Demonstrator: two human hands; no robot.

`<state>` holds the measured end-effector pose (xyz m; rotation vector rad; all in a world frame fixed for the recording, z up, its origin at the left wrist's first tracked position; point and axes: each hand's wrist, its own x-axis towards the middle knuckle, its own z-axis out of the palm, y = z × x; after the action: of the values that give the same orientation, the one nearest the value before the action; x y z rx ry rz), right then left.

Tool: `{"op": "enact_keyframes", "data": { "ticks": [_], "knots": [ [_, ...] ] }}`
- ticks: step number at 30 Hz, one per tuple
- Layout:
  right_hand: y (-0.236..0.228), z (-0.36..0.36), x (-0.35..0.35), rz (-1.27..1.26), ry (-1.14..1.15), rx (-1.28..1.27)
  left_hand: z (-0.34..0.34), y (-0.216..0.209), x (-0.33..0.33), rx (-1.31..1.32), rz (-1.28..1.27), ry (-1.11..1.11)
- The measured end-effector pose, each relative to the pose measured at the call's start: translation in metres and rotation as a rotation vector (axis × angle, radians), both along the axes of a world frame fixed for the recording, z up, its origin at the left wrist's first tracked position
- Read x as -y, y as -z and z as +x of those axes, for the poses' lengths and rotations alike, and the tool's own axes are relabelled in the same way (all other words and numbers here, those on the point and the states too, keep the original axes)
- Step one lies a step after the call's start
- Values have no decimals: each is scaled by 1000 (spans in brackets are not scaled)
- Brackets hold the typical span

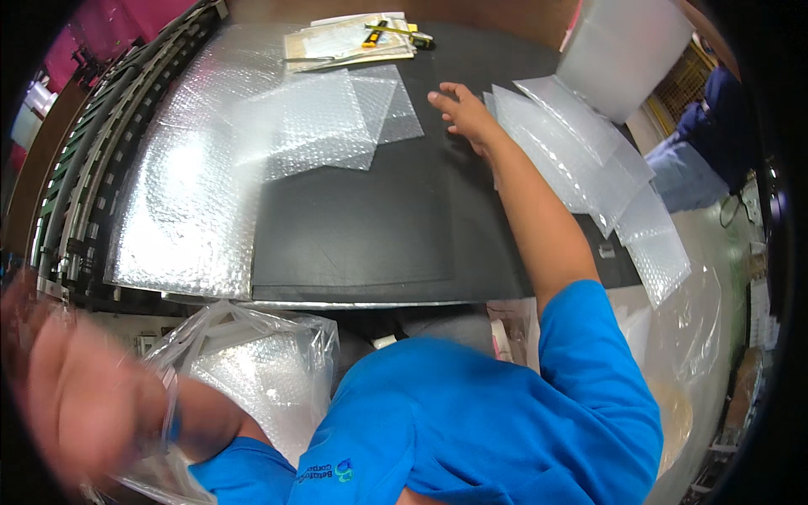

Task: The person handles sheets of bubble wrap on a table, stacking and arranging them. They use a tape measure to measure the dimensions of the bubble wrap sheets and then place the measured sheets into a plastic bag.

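Note:
My right hand (pixel 460 114) reaches over the dark tabletop with its fingers apart and nothing in them. Just left of it lie overlapping clear bubble wrap sheets (pixel 324 122). To its right, several more bubble wrap pieces (pixel 572 160) are fanned out, the nearest one hanging over the table's right edge. My left hand (pixel 88 396) is raised at the lower left, off the table and smeared by motion, so its fingers cannot be made out. Shiny bubble wrap (pixel 172 198) covers the table's left side.
Papers (pixel 337 42) at the far edge carry a yellow-black cutter (pixel 375 34) and a tape measure (pixel 421 40). Rollers (pixel 93 135) run along the left. Below the front edge, a clear plastic bag (pixel 324 337) contains bubble wrap. Another person (pixel 694 160) is at the right, beyond a translucent panel (pixel 623 55).

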<state>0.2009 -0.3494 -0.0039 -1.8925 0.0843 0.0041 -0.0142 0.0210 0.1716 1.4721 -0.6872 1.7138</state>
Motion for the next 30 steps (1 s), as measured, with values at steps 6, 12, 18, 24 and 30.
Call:
{"op": "enact_keyframes", "data": {
  "ticks": [6,12,18,24,30],
  "knots": [
    [28,76,-34,407,115,-271,124,185,4,-1001,-17,-97],
    [23,76,-66,596,-155,-351,149,238,19,-1134,546,-630],
    [63,74,-113,719,-41,-115,143,234,25,-936,435,-422],
    [61,73,-103,892,-179,-134,150,204,18,-638,473,-516],
    [51,70,-113,841,-177,-140,224,189,-31,-1158,402,-1047]
  ]
}}
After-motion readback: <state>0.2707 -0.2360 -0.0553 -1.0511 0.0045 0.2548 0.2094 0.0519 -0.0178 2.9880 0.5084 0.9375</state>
